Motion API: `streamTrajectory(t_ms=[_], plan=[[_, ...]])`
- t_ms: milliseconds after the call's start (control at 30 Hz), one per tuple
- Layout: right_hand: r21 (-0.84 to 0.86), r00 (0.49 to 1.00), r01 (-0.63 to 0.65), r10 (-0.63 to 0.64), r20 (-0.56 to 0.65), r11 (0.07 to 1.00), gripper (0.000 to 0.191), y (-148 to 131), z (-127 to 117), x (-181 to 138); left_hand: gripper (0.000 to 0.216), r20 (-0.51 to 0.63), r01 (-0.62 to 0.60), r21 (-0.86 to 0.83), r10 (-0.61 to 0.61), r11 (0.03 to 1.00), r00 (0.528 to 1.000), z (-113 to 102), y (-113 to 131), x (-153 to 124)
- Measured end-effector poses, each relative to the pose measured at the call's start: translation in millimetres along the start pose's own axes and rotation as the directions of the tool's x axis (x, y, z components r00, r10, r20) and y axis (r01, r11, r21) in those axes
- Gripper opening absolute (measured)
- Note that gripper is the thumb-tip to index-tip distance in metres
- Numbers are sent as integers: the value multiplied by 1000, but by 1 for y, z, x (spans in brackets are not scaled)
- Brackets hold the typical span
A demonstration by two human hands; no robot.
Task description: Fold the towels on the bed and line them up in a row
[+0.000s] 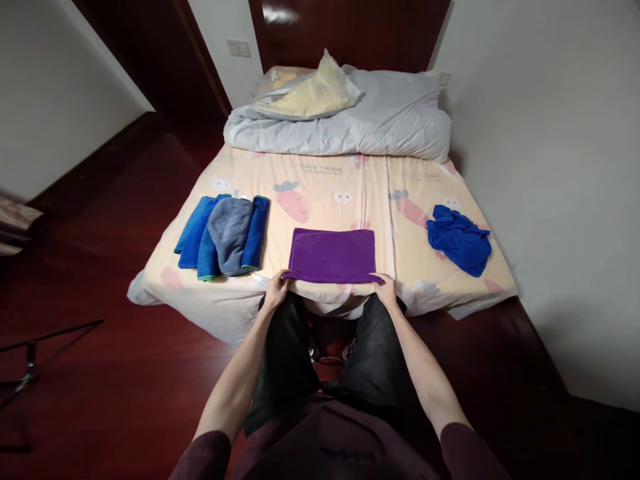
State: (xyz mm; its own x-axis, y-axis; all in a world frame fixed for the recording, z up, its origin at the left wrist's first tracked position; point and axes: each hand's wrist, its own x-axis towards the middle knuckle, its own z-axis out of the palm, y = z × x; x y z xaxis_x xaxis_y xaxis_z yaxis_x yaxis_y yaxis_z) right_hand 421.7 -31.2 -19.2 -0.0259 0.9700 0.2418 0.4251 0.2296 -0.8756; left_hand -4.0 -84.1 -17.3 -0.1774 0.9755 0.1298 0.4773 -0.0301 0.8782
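The purple cloth lies spread near the bed's near edge, its near corners pinched by the left hand and right hand. Likely light, soft and limp, it suits a corner hold. Blue and grey towels lie left, a crumpled blue cloth right.

Bedroom: bed with grey bedding

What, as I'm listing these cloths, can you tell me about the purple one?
The purple cloth is a plain rectangle, seemingly wider than deep, apparently of soft fabric with a seam-like border. It lies mostly flat on the patterned bedsheet, close to its front edge. The left hand holds its near left corner, the right hand its near right.
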Motion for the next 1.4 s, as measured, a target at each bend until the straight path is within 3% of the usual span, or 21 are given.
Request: streamTrajectory(t_ms=[100,200,433,767,1400], plan=[[74,993,-96,101,-59,993,29,-1,1,1,34,-64,45,10,-45,999,997,0,7,-1],[91,985,-142,150,-82,986,36,-4,2,1,37,-119,84,-5,-84,996,989,0,13,-2],[99,985,-155,161,-54,983,46,-5,4,1,39,-160,141,26,-135,990,978,0,14,-1],[-14,981,-158,156,-115,987,44,-5,2,0,42,-174,129,92,-111,987,978,-2,16,0],[8,968,-174,172,-182,985,37,-7,6,-1,41,-210,90,117,-64,989,976,5,-2,3]])
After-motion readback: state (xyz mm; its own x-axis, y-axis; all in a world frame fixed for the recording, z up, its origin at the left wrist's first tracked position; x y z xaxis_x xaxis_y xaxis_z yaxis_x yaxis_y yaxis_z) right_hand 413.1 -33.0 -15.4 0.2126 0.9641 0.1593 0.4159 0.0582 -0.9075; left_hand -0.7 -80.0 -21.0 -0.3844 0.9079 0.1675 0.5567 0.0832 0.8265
